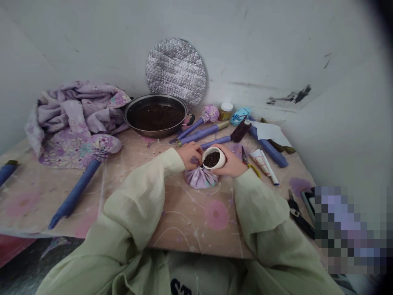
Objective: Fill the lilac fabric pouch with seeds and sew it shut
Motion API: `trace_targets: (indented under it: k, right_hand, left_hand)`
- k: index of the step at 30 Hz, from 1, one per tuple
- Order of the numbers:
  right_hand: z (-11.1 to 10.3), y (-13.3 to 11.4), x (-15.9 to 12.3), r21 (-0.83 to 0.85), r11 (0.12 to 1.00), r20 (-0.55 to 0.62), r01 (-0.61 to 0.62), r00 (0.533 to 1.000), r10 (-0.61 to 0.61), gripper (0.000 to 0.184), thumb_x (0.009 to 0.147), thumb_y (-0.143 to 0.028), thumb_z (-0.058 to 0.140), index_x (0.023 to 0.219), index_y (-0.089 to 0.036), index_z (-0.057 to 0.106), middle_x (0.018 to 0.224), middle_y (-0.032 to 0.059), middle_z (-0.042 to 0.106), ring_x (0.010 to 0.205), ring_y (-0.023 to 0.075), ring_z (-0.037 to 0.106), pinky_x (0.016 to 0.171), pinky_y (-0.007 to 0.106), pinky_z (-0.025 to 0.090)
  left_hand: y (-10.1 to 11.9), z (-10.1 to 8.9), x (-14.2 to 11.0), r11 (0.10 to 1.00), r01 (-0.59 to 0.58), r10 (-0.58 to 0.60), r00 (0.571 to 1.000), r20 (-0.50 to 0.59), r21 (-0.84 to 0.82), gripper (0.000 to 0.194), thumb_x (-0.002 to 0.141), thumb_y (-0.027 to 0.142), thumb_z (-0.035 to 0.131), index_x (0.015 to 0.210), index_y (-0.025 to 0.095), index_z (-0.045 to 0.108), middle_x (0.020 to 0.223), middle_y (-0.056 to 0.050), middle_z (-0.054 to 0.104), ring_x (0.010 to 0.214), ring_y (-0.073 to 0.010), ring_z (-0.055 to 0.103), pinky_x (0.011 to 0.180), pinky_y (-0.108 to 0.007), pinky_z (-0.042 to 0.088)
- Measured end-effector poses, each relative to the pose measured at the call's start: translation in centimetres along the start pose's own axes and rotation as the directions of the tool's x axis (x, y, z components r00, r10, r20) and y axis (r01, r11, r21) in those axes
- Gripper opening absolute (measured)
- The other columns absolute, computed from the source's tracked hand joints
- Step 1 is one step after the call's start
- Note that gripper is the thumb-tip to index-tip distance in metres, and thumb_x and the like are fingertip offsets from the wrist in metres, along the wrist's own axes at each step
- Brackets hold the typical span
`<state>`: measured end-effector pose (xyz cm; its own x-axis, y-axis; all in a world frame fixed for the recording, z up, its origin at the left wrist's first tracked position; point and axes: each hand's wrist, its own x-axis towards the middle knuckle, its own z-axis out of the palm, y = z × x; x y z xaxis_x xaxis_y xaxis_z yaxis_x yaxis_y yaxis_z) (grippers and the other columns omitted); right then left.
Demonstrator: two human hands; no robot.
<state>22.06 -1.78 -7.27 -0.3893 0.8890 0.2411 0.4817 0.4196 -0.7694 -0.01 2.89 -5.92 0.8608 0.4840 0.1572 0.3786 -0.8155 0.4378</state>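
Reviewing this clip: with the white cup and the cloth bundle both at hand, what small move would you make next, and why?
Probably tip the white cup gently toward the gathered neck of the floral cloth bundle. The cup holds dark granules, the right hand grips it right beside the bundle, and the left hand is pinching the cloth's neck, though any opening there is hidden.

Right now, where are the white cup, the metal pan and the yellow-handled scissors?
White cup [218,165], head view, on its outer wall.
Metal pan [156,96], head view, on its back rim.
Yellow-handled scissors [254,170], head view, on the handle.
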Motion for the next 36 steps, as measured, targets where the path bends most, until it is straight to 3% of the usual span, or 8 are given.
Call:
trace_targets:
  k: [12, 20, 27, 36]
  right_hand:
    - [-0.1, -0.6, 0.0, -0.01, 1.0, -0.012, -0.021, 1.0, 0.021, 0.076, 0.049, -0.037, 0.078, 0.117, -0.023, 0.046, 0.112, 0.0076, 0.056, 0.106, 0.0283, 0.053, 0.096, 0.046, 0.04]
    - [0.5, -1.4, 0.0, -0.044, 0.999, -0.05, -0.009, 0.999, 0.007, 0.074, 0.047, -0.033, 0.077, 0.114, -0.02, 0.049, 0.11, 0.0094, 0.056, 0.104, 0.0279, 0.053, 0.096, 0.046, 0.038]
    - [0.6, -1.2, 0.0, -0.037, 0.999, -0.042, 0.01, 0.999, -0.012, 0.073, 0.047, -0.034, 0.077, 0.114, -0.023, 0.05, 0.112, 0.0079, 0.056, 0.106, 0.028, 0.052, 0.096, 0.045, 0.038]
    - [0.5, -0.6, -0.1, -0.009, 1.0, -0.026, -0.013, 1.0, 0.012, 0.075, 0.049, -0.036, 0.077, 0.117, -0.023, 0.048, 0.114, 0.0087, 0.055, 0.108, 0.0286, 0.052, 0.096, 0.046, 0.038]
  left_hand:
    - [-0.2, -1.3, 0.4, 0.987, -0.031, 0.023, 0.998, 0.052, 0.159, 0.013, 0.079, 0.026, 0.059, 0.082, 0.025, 0.071, 0.089, -0.005, 0.051, 0.088, -0.0182, 0.044, 0.078, -0.03, 0.033]
    - [-0.6, -1.1, 0.3, 0.996, -0.011, 0.005, 0.998, 0.061, 0.093, 0.016, 0.073, 0.016, 0.057, 0.079, 0.021, 0.071, 0.087, -0.004, 0.059, 0.084, -0.0167, 0.051, 0.077, -0.028, 0.038]
    - [0.2, -1.3, 0.5, 0.996, -0.034, 0.034, 0.999, 0.005, 0.083, 0.037, 0.071, 0.008, 0.045, 0.101, 0.018, 0.065, 0.087, -0.005, 0.061, 0.083, -0.016, 0.054, 0.078, -0.027, 0.041]
    - [0.2, -1.0, 0.5, 1.0, -0.002, 0.001, 0.998, 0.055, 0.024, 0.031, 0.072, 0.008, 0.047, 0.091, 0.018, 0.069, 0.09, -0.005, 0.06, 0.084, -0.0149, 0.054, 0.08, -0.025, 0.041]
